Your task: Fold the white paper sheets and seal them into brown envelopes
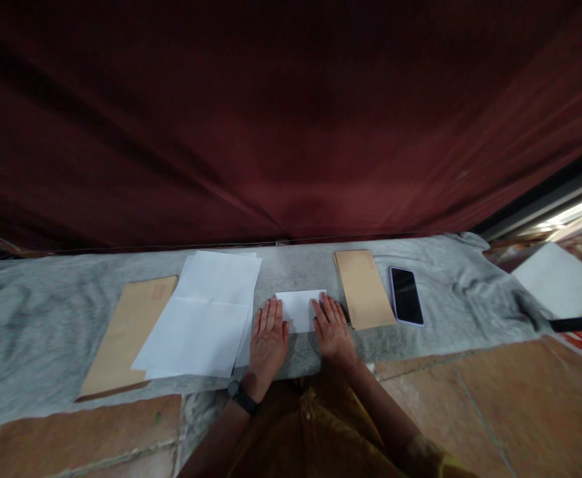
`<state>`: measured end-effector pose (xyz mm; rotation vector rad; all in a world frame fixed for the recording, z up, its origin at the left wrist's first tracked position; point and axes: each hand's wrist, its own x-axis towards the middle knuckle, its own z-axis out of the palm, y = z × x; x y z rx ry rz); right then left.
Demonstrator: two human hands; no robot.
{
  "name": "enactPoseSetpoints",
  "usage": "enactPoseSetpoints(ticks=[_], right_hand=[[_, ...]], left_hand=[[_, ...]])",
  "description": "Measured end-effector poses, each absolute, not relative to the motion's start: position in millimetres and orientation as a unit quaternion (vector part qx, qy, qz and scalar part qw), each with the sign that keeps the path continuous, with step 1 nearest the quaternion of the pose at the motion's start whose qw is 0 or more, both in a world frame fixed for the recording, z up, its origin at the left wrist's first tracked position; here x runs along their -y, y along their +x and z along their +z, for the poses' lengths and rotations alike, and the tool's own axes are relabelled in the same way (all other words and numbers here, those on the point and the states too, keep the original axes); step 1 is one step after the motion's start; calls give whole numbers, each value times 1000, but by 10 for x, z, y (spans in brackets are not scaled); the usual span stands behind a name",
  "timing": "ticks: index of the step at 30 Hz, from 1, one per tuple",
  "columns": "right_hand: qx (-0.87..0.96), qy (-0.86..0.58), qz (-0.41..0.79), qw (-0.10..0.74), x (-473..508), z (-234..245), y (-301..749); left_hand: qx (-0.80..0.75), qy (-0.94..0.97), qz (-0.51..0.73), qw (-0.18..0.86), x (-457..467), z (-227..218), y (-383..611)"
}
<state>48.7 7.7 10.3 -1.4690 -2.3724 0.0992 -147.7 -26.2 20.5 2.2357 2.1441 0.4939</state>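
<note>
A small folded sheet of white paper (300, 310) lies flat on the grey cloth in front of me. My left hand (269, 335) rests palm down on its left end, fingers stretched out, a dark watch on the wrist. On the right end lies my right hand (333, 328), also flat with fingers extended. To the left is a stack of larger white sheets (201, 325) with a crease across the top one. Close to my right hand sit several brown envelopes (365, 289), stacked.
A larger brown envelope (126, 332) lies partly under the white sheets. The phone (406, 295) with a purple edge is right of the envelope stack. A dark red curtain (291, 133) hangs behind the grey cloth (450, 292). Tiled floor (470, 392) shows at the front.
</note>
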Motion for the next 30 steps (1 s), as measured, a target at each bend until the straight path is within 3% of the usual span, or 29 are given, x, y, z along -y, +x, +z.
enactPoseSetpoints(ticks=[16,30], right_hand=[[832,-528,35,168,-82,135,476],[823,-524,68,208,-88,171,497]], left_hand=[[-616,781,97,24,-273,530,-1480],[-662,715,82,210,-588,817,-1614]])
